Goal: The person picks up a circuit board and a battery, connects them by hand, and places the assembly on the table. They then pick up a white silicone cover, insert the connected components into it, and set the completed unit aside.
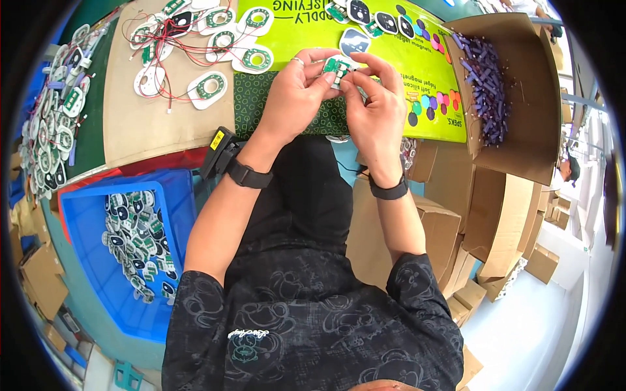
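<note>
Over the near edge of the table, a small green circuit board [338, 67] with white parts is held up between my hands. My left hand [293, 98] grips its left side between thumb and fingers. The fingers of my right hand [378, 107] are pinched together at its right edge; whether they hold a further small part is hidden. Just beyond the hands lies a dark-and-white oval piece [355, 42]. To the left, white oval pieces with green ring boards [207, 86] lie among tangled red wires [171, 38].
An open cardboard box [521, 98] of purple cylinders [484, 85] stands at right. A blue bin [85, 215] of boards [138, 238] sits below left. More oval pieces [65, 137] are heaped far left. A yellow-green printed sheet [430, 78] covers part of the table.
</note>
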The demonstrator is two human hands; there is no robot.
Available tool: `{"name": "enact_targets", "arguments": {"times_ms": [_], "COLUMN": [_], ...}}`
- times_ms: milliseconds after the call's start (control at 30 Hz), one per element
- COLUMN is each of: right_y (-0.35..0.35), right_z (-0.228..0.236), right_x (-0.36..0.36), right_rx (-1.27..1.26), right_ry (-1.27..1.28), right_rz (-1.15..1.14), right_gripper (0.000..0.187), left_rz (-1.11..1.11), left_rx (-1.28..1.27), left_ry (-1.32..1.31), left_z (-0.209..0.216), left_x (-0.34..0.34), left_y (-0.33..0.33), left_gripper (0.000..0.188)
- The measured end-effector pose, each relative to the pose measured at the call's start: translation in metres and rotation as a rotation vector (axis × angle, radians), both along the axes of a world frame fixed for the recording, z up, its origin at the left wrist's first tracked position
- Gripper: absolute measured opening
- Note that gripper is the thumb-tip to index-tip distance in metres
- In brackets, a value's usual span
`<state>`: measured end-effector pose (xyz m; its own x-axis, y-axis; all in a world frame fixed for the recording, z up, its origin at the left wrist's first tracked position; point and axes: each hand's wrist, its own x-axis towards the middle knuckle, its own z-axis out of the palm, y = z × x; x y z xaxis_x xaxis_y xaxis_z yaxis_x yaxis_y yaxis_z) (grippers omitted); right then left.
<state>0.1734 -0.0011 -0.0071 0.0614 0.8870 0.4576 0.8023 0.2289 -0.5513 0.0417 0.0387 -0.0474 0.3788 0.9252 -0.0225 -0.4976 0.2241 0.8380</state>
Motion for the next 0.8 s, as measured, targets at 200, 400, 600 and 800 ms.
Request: {"name": "enact_targets", "arguments": {"times_ms": [200,400,600,800], "right_y": [-0.011,-0.010,0.006,0.002], "right_z": [0.005,-0.004,-0.054,-0.047], "right_x": [0.022,0.108,0.138,0.128], "right_rx": [-0.069,-0.104,0.012,0.039], "right_ry": [0.102,0.349,0.274,0.285], "right_rz": [0.089,-0.161,-0.244,-0.253], "right_gripper": [0.009,0.016,0.016,0.013], "left_rz": [-0.007,-0.069,-0.202,-0.119], "left_rx": [0.050,0.197,0.409,1.080], "left_ry": [-0.005,0.302,0.482,0.478], "left_z": [-0.001,0.039,0.144,0.222], "left_x": [0.004,-0.006,-0.005,-0.001], "left_y": [-0.007,-0.030,-0.027,0.024], "left_gripper": [0.037,0.032,0.029,0.035]}}
